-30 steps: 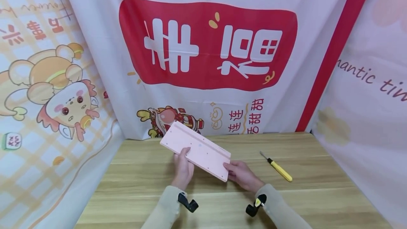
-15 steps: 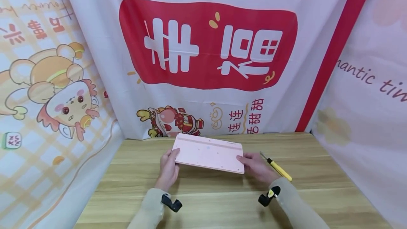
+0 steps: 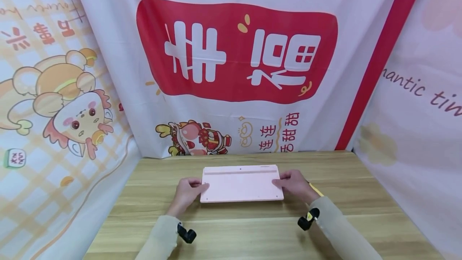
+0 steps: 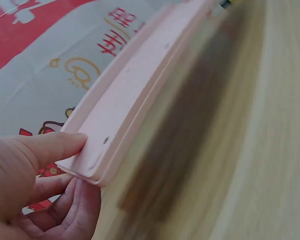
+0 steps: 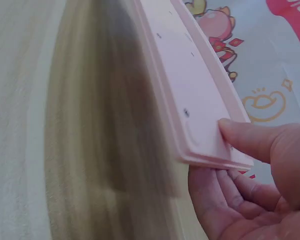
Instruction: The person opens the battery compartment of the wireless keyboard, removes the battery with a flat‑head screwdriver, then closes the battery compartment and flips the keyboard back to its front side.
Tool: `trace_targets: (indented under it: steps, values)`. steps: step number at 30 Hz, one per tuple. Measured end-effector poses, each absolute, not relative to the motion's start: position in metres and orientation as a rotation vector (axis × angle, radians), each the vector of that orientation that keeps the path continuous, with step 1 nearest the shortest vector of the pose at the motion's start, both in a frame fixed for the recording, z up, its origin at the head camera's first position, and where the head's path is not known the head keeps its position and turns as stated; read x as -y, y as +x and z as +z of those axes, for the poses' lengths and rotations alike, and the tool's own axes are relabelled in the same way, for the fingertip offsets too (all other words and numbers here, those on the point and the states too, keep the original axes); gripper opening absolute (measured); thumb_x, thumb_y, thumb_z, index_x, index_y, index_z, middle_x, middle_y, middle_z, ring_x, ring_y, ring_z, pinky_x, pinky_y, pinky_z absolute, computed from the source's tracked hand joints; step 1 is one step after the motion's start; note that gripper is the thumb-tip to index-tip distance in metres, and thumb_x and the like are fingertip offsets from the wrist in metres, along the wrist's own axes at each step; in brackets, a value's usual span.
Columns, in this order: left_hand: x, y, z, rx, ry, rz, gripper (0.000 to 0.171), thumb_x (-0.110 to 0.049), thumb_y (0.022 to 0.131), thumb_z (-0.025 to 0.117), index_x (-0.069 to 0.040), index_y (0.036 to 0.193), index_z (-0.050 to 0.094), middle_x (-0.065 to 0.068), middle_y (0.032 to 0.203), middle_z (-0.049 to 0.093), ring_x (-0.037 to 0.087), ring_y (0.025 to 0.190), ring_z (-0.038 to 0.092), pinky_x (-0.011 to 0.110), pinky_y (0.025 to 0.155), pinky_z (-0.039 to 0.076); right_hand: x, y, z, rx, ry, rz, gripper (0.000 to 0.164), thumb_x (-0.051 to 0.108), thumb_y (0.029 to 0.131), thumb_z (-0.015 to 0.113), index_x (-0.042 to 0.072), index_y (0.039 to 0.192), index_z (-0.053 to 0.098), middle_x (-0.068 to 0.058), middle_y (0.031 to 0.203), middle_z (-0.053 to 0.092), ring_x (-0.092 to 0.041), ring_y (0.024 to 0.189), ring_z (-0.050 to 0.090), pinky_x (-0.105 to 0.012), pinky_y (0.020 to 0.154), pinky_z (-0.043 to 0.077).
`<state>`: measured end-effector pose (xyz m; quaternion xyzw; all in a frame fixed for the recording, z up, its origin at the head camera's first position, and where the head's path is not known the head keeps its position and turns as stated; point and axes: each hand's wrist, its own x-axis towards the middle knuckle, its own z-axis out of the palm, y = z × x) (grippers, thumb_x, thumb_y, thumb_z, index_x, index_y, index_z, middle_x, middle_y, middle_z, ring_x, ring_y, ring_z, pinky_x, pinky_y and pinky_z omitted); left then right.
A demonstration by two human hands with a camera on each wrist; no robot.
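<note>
A flat pink keyboard, underside facing me with small screw holes and a raised bar along its far edge, is held above the table. My left hand pinches its left end, thumb on the face and fingers beneath, as the left wrist view shows on the keyboard. At the right end my right hand grips it likewise; in the right wrist view that thumb presses on the keyboard. Behind the right hand lies a screwdriver with a yellow handle, mostly hidden by hand and wrist.
The wood-grain table runs back to a white printed cloth hung behind it. More printed cloth hangs along the left and right sides. A dark shadow falls on the table below the keyboard.
The keyboard was tilted with its left end raised; it has turned level and come lower and nearer. Both hands have moved outward to its ends, and the right now covers most of the screwdriver.
</note>
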<state>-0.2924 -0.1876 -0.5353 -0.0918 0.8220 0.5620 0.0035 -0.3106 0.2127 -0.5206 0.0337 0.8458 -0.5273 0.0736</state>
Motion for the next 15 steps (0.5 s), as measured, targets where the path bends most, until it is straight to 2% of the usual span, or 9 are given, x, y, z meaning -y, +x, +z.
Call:
trace_targets:
  steps: [4,9,15]
  values:
    - [0.190,-0.291,-0.541,-2.660,-0.226,1.637,0.025,-0.031,0.086,0.089,-0.010,0.094,0.078,0.005,0.092,0.073,0.017,0.081,0.061,0.026,0.068,0.052,-0.211,-0.310,-0.530,-2.608,0.150,-1.496,0.026,0.029,0.091,0.084,0.005,0.095,0.075,-0.005,0.085,0.070,-0.016,0.077,0.060,-0.027,0.064,0.050]
    - [0.190,-0.289,-0.546,-2.757,-0.199,1.493,0.024,-0.030,0.087,0.089,-0.009,0.093,0.079,0.004,0.086,0.073,0.015,0.075,0.061,0.025,0.063,0.051,-0.207,-0.307,-0.535,-2.712,0.149,-1.324,0.024,0.033,0.091,0.084,0.010,0.094,0.078,-0.004,0.084,0.070,-0.018,0.077,0.059,-0.027,0.063,0.047]
    - [0.187,-0.289,-0.550,-2.835,-0.183,1.389,0.022,-0.026,0.086,0.089,-0.007,0.093,0.080,0.004,0.083,0.073,0.015,0.071,0.062,0.026,0.062,0.050,-0.201,-0.303,-0.536,-2.807,0.121,-1.234,0.020,0.029,0.089,0.086,0.011,0.087,0.078,-0.002,0.077,0.069,-0.016,0.072,0.058,-0.026,0.060,0.046]
